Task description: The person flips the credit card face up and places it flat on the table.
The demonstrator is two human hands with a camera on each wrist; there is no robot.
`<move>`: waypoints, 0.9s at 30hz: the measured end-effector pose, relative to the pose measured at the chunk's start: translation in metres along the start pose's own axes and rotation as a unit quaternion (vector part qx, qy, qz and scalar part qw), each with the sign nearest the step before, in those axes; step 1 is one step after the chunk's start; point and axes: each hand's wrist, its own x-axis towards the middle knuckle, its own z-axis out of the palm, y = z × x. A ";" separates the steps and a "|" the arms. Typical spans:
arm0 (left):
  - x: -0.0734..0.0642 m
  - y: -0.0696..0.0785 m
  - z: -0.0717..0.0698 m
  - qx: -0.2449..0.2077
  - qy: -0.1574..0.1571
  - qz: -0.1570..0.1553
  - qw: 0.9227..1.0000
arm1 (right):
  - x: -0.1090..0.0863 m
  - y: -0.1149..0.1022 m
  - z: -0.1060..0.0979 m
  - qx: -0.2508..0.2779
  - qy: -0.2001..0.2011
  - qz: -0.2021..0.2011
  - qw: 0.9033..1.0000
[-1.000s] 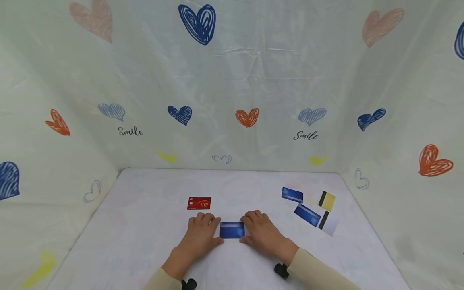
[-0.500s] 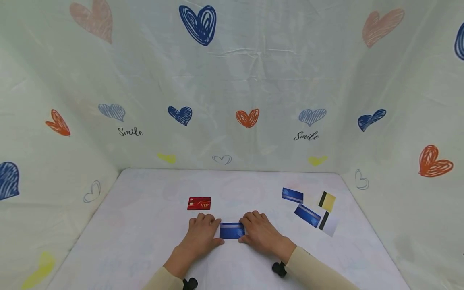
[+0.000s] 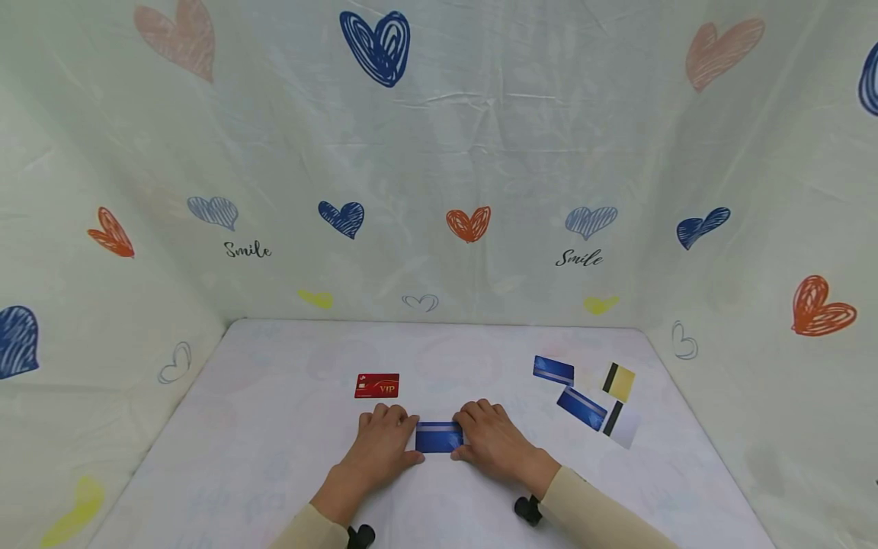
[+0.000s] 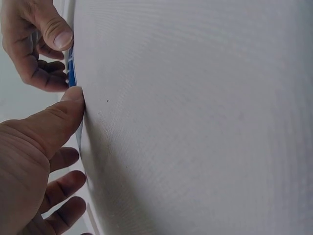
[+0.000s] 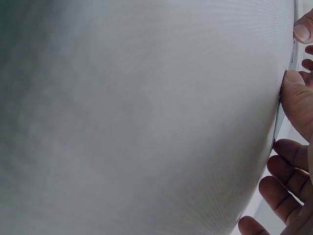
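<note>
A blue plastic card (image 3: 439, 438) with a pale stripe along its far side lies flat on the white table, between the two hands. My left hand (image 3: 382, 444) holds its left end, thumb at the near corner and forefinger at the far corner. At the right end my right hand (image 3: 499, 446) grips the card the same way. The left wrist view shows the card edge-on as a thin blue sliver (image 4: 72, 73) by both thumbs. A red VIP card (image 3: 376, 386) lies just beyond the left hand.
To the right lie two more blue cards (image 3: 553, 370), a yellow card (image 3: 622, 381) and a whitish card (image 3: 624, 425), each with a dark or pale stripe. Heart-printed cloth walls (image 3: 439, 152) enclose the table (image 3: 274, 427) at the back and sides.
My right hand has shifted very slightly left, closer over the card's right end. The left hand and all the cards have stayed practically in place.
</note>
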 end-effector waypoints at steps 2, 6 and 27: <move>0.000 0.000 0.000 -0.003 0.000 -0.001 1.000 | 0.000 0.000 -0.001 0.002 0.002 -0.001 1.000; 0.000 0.000 0.000 -0.006 -0.001 -0.003 1.000 | -0.001 -0.001 -0.002 0.005 0.004 -0.002 1.000; 0.002 0.000 -0.003 -0.022 -0.004 0.001 1.000 | 0.001 -0.001 0.004 0.027 0.017 0.007 0.999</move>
